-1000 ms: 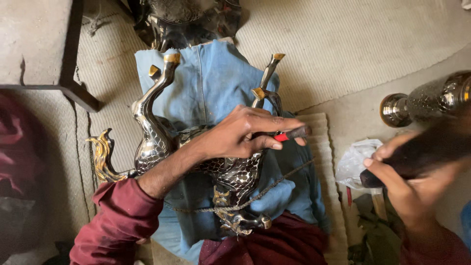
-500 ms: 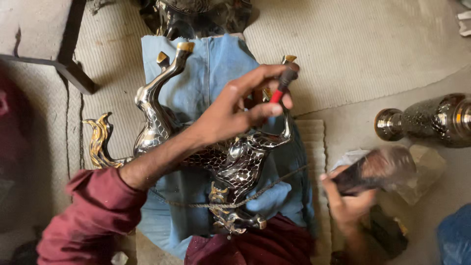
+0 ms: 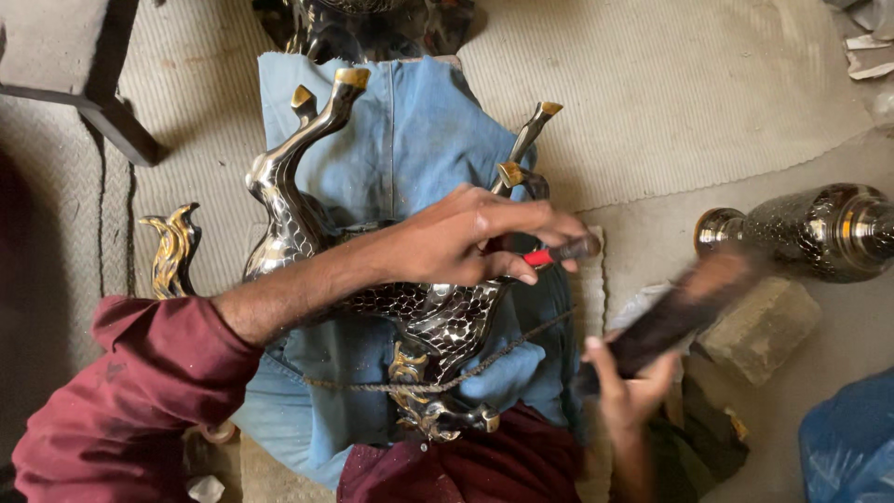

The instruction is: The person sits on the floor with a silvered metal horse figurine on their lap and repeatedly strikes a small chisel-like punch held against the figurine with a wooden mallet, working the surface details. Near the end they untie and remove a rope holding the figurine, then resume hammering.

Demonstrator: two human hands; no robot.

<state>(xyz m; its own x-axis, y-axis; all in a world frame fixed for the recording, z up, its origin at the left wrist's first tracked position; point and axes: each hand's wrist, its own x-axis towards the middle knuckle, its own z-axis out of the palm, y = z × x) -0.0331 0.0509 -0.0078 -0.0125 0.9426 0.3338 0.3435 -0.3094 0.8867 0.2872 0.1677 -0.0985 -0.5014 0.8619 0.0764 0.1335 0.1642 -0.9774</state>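
The floor was covered by a pale ribbed mat [image 3: 708, 102] that gave way to bare grey ground toward the lower right. On the mat lay a blue denim cloth [image 3: 419, 140], and on that cloth rested a silver and black metal animal figure [image 3: 438, 317] with gold-tipped legs pointing away from the person. A thin cord [image 3: 484, 368] crossed the figure's lower part. Left of the figure a dark furniture leg [image 3: 112, 112] stood on the mat. Right of the figure a patterned metal vase [image 3: 810, 233] lay on its side, with a stone block [image 3: 759, 326] just below it.

The left hand [image 3: 466, 242] reached over the figure, its fingers pinched tight on a small red-handled tool [image 3: 559, 253] held just right of the figure's body. The right hand [image 3: 629, 391], lower right of the figure, was wrapped closed about a dark stick-like tool [image 3: 680, 312], blurred by motion so its kind could not be made out. Another dark shiny piece [image 3: 372, 28] above the figure was cut off by the frame's top edge. A blue object [image 3: 852, 447] far right of the figure was also cut off.
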